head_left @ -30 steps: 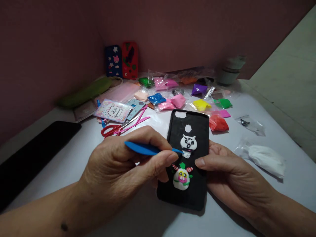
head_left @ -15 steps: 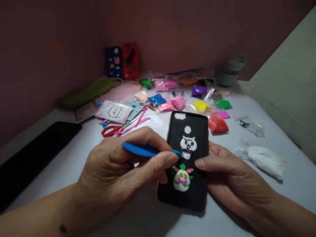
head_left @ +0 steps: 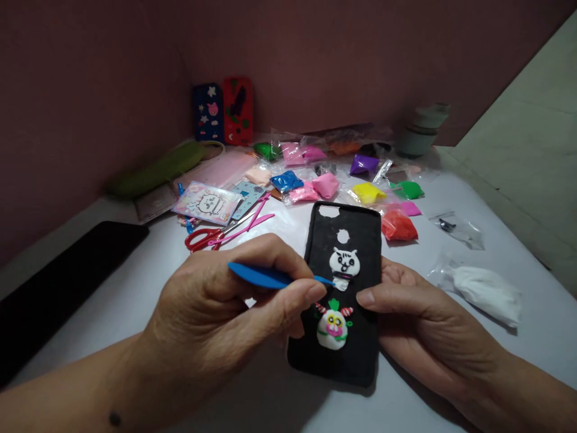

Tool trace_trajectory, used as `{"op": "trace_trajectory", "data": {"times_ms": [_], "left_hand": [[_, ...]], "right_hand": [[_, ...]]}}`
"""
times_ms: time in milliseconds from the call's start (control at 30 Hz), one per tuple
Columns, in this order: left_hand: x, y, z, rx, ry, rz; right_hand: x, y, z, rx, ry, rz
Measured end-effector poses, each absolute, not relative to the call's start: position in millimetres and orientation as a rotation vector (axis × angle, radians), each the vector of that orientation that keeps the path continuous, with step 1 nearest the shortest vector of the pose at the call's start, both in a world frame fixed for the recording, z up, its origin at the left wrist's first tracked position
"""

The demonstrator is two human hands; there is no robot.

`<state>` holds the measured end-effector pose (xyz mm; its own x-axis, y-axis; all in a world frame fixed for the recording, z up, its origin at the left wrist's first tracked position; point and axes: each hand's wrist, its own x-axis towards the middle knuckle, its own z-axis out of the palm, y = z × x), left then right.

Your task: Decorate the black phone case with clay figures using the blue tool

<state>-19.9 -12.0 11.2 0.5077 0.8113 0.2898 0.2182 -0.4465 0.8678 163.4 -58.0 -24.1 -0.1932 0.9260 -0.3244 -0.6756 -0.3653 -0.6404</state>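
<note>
My left hand [head_left: 243,300] pinches a blue clay modelling tool [head_left: 259,276], its thin tip at the small white clay body under a white cat-like clay head [head_left: 344,262]. That figure has black facial lines and lies on a black phone case [head_left: 356,367]. Below it on the case is a second clay figure [head_left: 332,331], white with a green top, striped horns and a pink and yellow face. My right hand [head_left: 419,307] grips the case by its right edge, thumb on the front and the other fingers mostly hidden behind.
Several bags of coloured clay, among them a red one [head_left: 399,227] and a white one [head_left: 489,294], lie behind and to the right. Red scissors [head_left: 202,239], a cartoon card [head_left: 208,201] and a black slab [head_left: 58,288] are on the left. Decorated cases [head_left: 238,111] lean on the wall.
The blue tool has tilted and shifted very slightly to the right in my left hand, its tip still at the white clay body. My right hand and the case have barely moved.
</note>
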Motion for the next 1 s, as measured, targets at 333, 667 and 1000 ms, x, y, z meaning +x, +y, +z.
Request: {"op": "trace_trajectory", "data": {"times_ms": [333,667,1000], "left_hand": [[-20.5,-11.2,9.3,1.956,0.849,0.918],[-21.1,-11.8,10.6,1.987,0.85,0.907],[-23.0,-11.2,10.4,1.993,0.853,0.897]], "right_hand": [[163.4,-58.2,-23.4,-0.838,-0.448,1.784],[163.7,-58.0,-24.5,-0.813,-0.456,1.783],[162.9,-58.6,-23.7,-0.827,-0.465,1.788]]}}
